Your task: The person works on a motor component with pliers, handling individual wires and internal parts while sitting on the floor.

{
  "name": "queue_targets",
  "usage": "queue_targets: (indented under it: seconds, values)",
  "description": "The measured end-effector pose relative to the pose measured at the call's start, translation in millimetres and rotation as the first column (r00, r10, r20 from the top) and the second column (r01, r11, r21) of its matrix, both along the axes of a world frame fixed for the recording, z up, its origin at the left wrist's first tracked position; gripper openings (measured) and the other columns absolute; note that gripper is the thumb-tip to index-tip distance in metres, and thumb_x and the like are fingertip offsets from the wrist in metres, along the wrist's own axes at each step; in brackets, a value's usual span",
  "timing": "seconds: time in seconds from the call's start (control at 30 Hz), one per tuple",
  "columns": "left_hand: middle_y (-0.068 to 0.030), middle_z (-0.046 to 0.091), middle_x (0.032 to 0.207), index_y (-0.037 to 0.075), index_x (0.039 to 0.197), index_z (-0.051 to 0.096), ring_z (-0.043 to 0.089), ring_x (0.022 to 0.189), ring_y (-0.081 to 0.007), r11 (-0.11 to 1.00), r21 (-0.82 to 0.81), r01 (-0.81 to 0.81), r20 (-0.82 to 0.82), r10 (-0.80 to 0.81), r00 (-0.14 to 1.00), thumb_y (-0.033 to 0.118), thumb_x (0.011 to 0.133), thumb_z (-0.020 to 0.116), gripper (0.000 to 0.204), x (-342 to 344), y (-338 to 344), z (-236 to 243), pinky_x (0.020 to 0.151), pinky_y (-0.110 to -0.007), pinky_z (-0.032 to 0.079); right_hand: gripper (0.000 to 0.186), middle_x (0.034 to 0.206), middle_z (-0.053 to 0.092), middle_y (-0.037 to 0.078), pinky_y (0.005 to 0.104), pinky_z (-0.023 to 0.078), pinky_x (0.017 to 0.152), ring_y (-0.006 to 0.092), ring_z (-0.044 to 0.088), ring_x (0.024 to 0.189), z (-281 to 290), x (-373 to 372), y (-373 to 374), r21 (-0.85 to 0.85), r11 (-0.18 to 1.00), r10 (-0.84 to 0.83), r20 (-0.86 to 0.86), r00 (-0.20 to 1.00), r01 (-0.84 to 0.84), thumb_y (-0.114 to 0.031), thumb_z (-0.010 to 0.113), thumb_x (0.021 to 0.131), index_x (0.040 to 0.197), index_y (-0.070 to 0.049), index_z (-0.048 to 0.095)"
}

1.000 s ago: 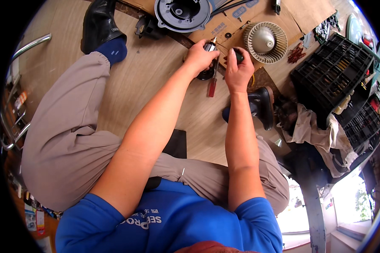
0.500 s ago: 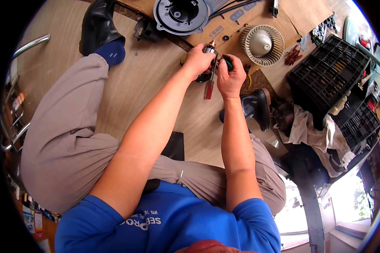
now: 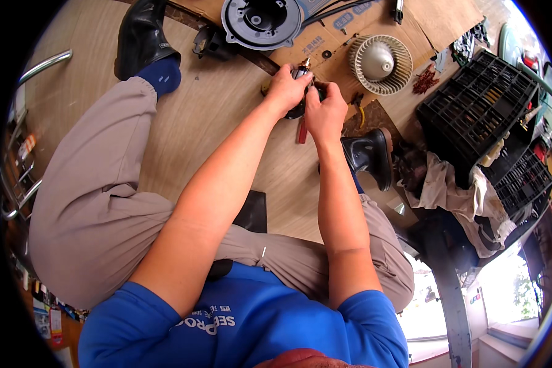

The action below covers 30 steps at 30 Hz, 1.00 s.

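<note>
Just beyond the middle of the view, my left hand (image 3: 283,89) is closed around a small motor part (image 3: 300,73) with a shiny cylinder and a copper-coloured tip. My right hand (image 3: 325,113) is pressed close against its right side, fingers closed on a green-handled tool (image 3: 319,94) that is mostly hidden by them. A red-handled tool (image 3: 302,132) points down beneath my hands, partly covered by the right one. A dark round part (image 3: 294,111) shows under the motor part. A yellow-handled tool (image 3: 362,113) lies right of my right hand.
Brown cardboard (image 3: 440,21) bears a grey motor housing (image 3: 230,21), a white squirrel-cage fan (image 3: 380,65) and cables. Black plastic grilles (image 3: 472,104) with a rag (image 3: 449,190) are at right, a chrome tube frame (image 3: 52,59) at left. My booted feet (image 3: 367,156) lie either side.
My right hand has moved left, onto the motor part, taking the green-handled tool with it and covering more of the red-handled tool. My left hand stays nearly in place.
</note>
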<state>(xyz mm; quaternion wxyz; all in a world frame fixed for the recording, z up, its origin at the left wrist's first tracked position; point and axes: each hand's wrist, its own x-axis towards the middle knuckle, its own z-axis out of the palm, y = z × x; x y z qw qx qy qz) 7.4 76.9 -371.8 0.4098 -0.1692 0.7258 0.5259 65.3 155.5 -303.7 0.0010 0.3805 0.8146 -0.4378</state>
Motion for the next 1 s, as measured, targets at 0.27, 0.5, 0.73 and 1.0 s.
queue_targets:
  seconds: [0.27, 0.5, 0.73, 1.0]
  values:
    - [-0.0198, 0.066, 0.107, -0.008, 0.116, 0.054, 0.064, 0.094, -0.0254, 0.989, -0.125, 0.076, -0.032, -0.081, 0.996, 0.035, 0.088, 0.07, 0.054, 2.1, 0.7, -5.9, 0.082, -0.037, 0.051, 0.023, 0.083, 0.066, 0.026, 0.042, 0.051, 0.071, 0.0375, 0.067, 0.078, 4.1, -0.3, -7.9, -0.041, 0.992, 0.125, 0.239, 0.963, -0.119, -0.016, 0.056, 0.093, 0.107, 0.0, 0.065]
    - [-0.029, 0.063, 0.111, -0.008, 0.114, 0.051, 0.063, 0.105, -0.0407, 0.991, -0.109, 0.081, 0.002, -0.081, 0.997, 0.043, 0.086, 0.07, 0.061, 2.8, 4.7, -4.3, 0.089, -0.044, 0.05, 0.026, 0.089, 0.068, 0.024, 0.0377, 0.053, 0.073, 0.0339, 0.069, 0.079, -22.0, 20.9, -17.9, 0.028, 0.994, 0.108, 0.005, 0.994, -0.108, -0.015, 0.053, 0.096, 0.115, -0.002, 0.064]
    - [-0.0305, 0.062, 0.114, -0.008, 0.117, 0.049, 0.061, 0.108, -0.0424, 0.979, -0.142, 0.146, 0.027, -0.143, 0.989, 0.043, 0.086, 0.07, 0.063, -2.6, 3.4, -5.9, 0.09, -0.044, 0.049, 0.028, 0.091, 0.067, 0.024, 0.0445, 0.052, 0.073, 0.0402, 0.067, 0.083, -28.5, 22.5, -31.9, 0.041, 0.998, 0.047, 0.007, 0.999, -0.047, -0.019, 0.053, 0.096, 0.117, -0.003, 0.061]
    - [-0.0239, 0.065, 0.107, -0.007, 0.112, 0.054, 0.065, 0.095, -0.0302, 0.954, -0.226, 0.195, 0.006, -0.199, 0.98, 0.045, 0.072, 0.083, 0.072, -0.2, 5.3, -3.6, 0.081, -0.041, 0.052, 0.026, 0.079, 0.062, 0.028, 0.0522, 0.046, 0.069, 0.0478, 0.059, 0.077, -33.6, 32.3, -22.5, 0.004, 0.997, 0.075, 0.171, 0.982, -0.077, -0.022, 0.049, 0.097, 0.086, 0.001, 0.053]
